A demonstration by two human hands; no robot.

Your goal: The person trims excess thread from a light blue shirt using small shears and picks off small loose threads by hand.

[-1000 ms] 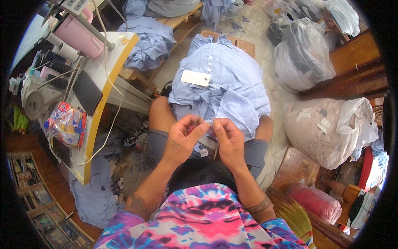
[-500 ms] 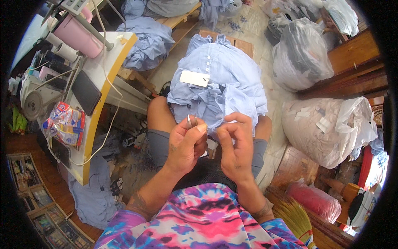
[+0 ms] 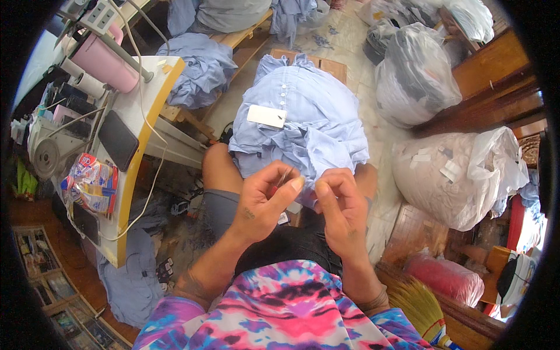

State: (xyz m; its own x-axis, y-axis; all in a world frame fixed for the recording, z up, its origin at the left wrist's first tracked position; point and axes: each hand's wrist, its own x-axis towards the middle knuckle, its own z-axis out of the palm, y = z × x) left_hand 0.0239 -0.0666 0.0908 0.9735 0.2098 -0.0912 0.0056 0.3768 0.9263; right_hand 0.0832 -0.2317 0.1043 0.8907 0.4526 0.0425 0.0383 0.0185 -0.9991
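My left hand (image 3: 259, 207) is closed, with thumb and index finger pinched over a small pointed metal tool (image 3: 286, 174). Only a thin shiny piece of it shows above the fingers, so its kind is unclear. Facing it a short way to the right, my right hand (image 3: 343, 204) is also pinched at thumb and index finger; what it holds, if anything, is too small to see. Just beyond both hands, a bunched light blue shirt (image 3: 318, 96) with a row of white buttons lies over a low support between my knees. A white card tag (image 3: 266, 116) rests on the cloth.
At left stands a white table (image 3: 153, 87) with a yellow edge, holding a phone (image 3: 118, 140), a pink tumbler (image 3: 105, 63) and a colourful plastic packet (image 3: 90, 182). A cable hangs over its edge. Stuffed plastic bags (image 3: 461, 175) and a broom (image 3: 417, 303) lie at right.
Both hands have shifted slightly right. My right fingers have curled closer together, and the metal tool in my left hand shows less than before. The view has moved a little.
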